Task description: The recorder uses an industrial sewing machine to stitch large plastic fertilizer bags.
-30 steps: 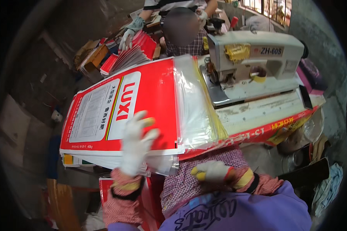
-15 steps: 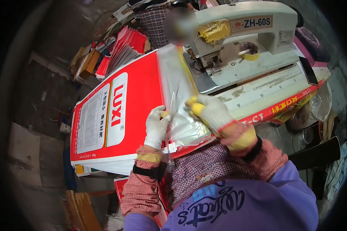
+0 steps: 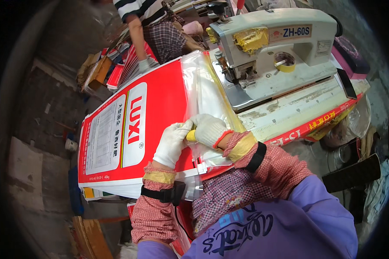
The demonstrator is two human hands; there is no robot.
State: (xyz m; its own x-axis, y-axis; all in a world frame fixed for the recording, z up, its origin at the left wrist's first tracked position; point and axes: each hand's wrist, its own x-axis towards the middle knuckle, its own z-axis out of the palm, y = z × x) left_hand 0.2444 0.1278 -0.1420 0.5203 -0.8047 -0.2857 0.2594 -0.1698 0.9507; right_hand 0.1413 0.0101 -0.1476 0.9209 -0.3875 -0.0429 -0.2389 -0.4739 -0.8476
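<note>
A stack of red and white woven sacks [image 3: 168, 95] lies flat before me, with a clear plastic liner [image 3: 207, 101] spread out of the top sack's right end. My left hand [image 3: 170, 144], in a white glove, is closed in a pinch at the border of red sack and liner. Fingertips of my right hand [image 3: 209, 129], gloved in white with yellow on the fingers, meet it there, pinching the liner. The fingers partly hide what is between them. A white industrial sewing machine [image 3: 285, 34] stands just beyond the liner, its needle end toward the sacks.
A roll of yellow tape [image 3: 285, 62] sits on the machine's bed, and a dark phone [image 3: 345, 82] lies at the table's right end. Behind the sacks, a co-worker's gloved hand [image 3: 143, 65] reaches down to another sack pile [image 3: 127, 64]. A wooden piece [image 3: 93, 237] stands lower left.
My right hand has moved left from over the liner to meet my left hand. The co-worker's arm has come down onto the pile behind. The view has shifted slightly.
</note>
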